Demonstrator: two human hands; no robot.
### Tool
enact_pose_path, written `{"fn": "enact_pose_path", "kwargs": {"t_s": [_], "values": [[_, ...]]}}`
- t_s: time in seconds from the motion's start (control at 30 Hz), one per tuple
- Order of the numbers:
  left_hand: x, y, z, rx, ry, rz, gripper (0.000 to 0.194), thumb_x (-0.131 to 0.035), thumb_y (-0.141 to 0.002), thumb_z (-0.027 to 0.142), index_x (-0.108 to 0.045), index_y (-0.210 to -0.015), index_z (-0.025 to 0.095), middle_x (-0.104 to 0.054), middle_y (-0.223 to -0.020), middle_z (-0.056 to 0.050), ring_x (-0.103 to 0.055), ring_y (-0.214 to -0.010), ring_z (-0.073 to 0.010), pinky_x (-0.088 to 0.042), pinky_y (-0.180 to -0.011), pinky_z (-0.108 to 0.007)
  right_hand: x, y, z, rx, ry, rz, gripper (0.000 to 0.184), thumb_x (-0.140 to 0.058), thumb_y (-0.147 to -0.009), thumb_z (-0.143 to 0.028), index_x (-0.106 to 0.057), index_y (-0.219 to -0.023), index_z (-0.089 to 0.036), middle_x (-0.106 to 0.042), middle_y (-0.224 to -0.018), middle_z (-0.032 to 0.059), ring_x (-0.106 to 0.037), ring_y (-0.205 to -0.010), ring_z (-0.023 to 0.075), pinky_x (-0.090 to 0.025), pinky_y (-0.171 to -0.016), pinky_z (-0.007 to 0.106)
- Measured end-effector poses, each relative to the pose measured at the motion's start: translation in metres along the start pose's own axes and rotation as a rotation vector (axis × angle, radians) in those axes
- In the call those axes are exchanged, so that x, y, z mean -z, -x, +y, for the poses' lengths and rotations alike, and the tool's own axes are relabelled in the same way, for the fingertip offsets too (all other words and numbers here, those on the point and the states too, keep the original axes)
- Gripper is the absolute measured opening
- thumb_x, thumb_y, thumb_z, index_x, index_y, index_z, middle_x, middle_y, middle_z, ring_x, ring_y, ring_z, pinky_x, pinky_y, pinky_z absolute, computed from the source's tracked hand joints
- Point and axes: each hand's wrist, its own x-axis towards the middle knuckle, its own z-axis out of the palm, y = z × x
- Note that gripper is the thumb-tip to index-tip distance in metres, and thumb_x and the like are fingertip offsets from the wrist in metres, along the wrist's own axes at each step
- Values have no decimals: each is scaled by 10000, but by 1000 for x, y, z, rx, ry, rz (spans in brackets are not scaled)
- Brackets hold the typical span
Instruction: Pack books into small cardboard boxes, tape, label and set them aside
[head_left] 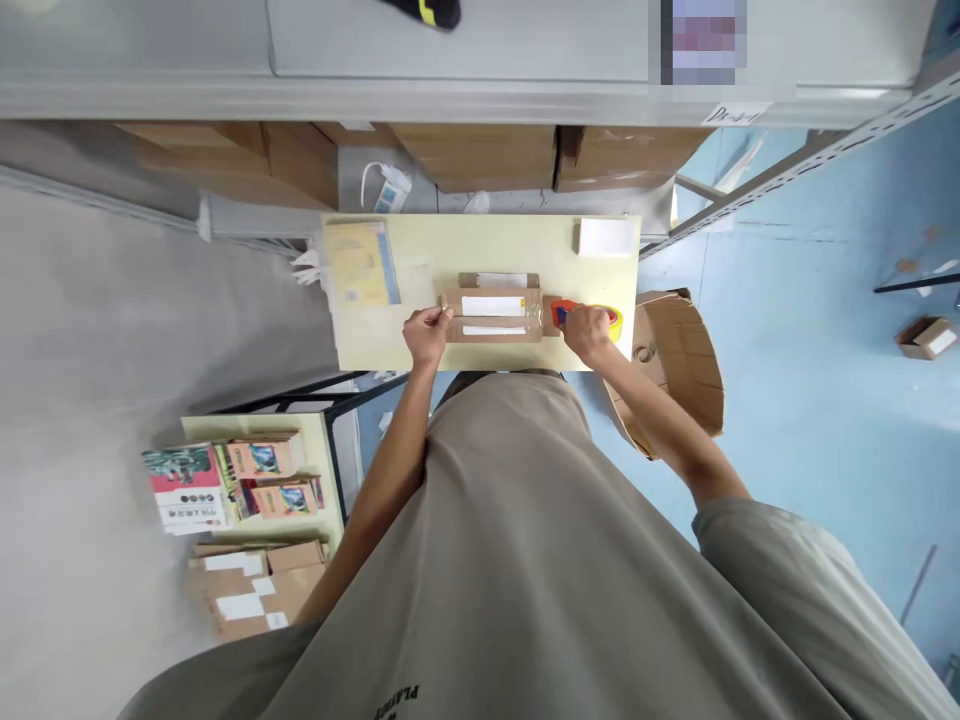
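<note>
A small brown cardboard box (491, 310) with white labels lies on the pale yellow table (480, 245), its flaps folded in. My left hand (426, 333) is closed on the box's left end, pinching its edge. My right hand (586, 328) is wrapped round a tape dispenser (564, 312), red with a yellow roll, at the box's right end.
A yellow padded envelope (361, 262) lies at the table's left, a white packet (606, 236) at its far right corner. An open carton (675, 365) stands on the blue floor to the right. A low shelf (247, 480) with colourful boxes stands left. Cardboard boxes (480, 155) sit behind.
</note>
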Motion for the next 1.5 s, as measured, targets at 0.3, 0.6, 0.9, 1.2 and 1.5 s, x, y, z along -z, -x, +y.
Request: {"fn": "enact_pose_path", "kwargs": {"t_s": [0.3,0.6,0.9,1.2,1.5], "values": [[3,14,80,-470,-14,-32,519,-742,-1069,306,-720,-1579,208,-842,-1243,-143,-795,-1225,-289,-635,-1183,-459,73,49,-3,-154,-154,164,495,-545,-1191,-578,-711,-1311,-127,-849,-1267,325,-825,-1197,448,-589,-892,426],[-7,7,263,-1194,184,-130,490,-502,-1259,531,-712,-1651,328,-681,-1676,-132,-650,-1617,-325,-502,-1424,-530,199,52,-54,178,-282,587,550,-526,-1139,-552,-539,-1514,-149,-796,-1292,260,-755,-1171,450,-604,-993,530],[-16,-32,281,-1152,185,-180,528,-565,-1238,454,-613,-1741,302,-669,-1759,-122,-601,-1695,-339,-440,-1485,-568,248,-50,-86,221,50,847,705,-337,-1226,-516,-474,-1723,-36,-663,-1549,329,-584,-1561,518,-346,-1343,821],[16,-16,136,-701,124,-172,509,-706,-1147,407,-713,-1627,239,-770,-1646,-158,-747,-1540,-336,-582,-1360,-537,229,-44,-90,201,1,875,747,-272,-1227,-382,-255,-1911,-83,-396,-1888,297,-233,-1819,446,-138,-1470,757],[34,21,-3,-50,122,-156,378,-776,-1096,504,-819,-1274,173,-854,-1402,-194,-819,-1382,-342,-653,-1218,-459,2,24,-65,15,-266,308,856,-294,-1234,-595,-284,-1891,-46,-666,-1650,372,-724,-1458,464,-623,-1144,590]]}}
